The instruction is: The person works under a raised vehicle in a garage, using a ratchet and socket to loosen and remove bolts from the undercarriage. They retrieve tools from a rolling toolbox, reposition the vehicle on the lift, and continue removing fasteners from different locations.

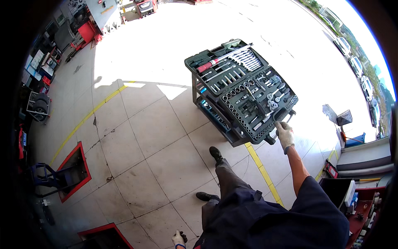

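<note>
Grey-gloved, the right hand (pixel 284 135) is closed on the tool cart (pixel 232 124) handle at centre right, best pushed steadily; the left hand (pixel 178 238), bottom centre, hangs loosely curled, empty.

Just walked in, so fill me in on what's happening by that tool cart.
A person in dark work clothes stands on a tiled workshop floor. Their gloved right hand grips the handle at the near end of a wheeled tool cart. An open socket and wrench set case lies spread across the cart's top. The gloved left hand hangs low by the person's side, holding nothing that can be made out. Parked cars line the sunlit yard beyond.
</note>
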A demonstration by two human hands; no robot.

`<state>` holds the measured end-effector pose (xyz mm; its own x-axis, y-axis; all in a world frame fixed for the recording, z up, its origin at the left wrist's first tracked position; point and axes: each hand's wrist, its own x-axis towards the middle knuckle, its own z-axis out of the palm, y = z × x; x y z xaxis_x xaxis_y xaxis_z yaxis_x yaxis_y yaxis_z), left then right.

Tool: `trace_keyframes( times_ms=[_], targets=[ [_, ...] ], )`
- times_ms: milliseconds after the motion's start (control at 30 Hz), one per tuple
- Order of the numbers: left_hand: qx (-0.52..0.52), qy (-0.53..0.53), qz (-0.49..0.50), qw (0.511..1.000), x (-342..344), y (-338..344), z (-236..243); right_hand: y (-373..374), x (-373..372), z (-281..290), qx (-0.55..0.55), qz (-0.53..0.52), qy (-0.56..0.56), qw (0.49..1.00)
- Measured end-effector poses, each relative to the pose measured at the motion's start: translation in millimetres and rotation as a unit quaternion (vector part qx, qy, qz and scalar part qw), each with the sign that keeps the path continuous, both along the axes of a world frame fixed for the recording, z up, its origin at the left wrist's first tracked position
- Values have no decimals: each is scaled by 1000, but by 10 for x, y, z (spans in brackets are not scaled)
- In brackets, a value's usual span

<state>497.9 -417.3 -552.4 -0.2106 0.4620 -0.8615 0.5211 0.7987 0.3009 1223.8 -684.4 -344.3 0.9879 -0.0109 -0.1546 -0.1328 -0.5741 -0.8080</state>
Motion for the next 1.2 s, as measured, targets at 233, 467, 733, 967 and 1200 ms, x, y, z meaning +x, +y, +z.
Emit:
trace_keyframes(
  times_ms=[233, 467, 733, 967, 1200],
  targets=[
    [67, -58, -70, 994, 1738, 1067, 303, 62, 967, -47, 22, 34, -64, 997],
    [123, -88, -226, 962, 3653, 1821, 1182, 620, 2093, -176, -164, 173, -90, 967],
    [103, -61, -279, 953, 4310, 2015, 1288, 1084, 2429, -362, -213, 303, -107, 923],
    [81, 16, -271, 959, 4187, 2010, 1388, 1529, 2636, -355, -386, 429, -73, 813],
    [99, 8, -274, 957, 4356, 1928, 1399, 1623, 2886, -568, -404, 451, -50, 794]
  ],
)
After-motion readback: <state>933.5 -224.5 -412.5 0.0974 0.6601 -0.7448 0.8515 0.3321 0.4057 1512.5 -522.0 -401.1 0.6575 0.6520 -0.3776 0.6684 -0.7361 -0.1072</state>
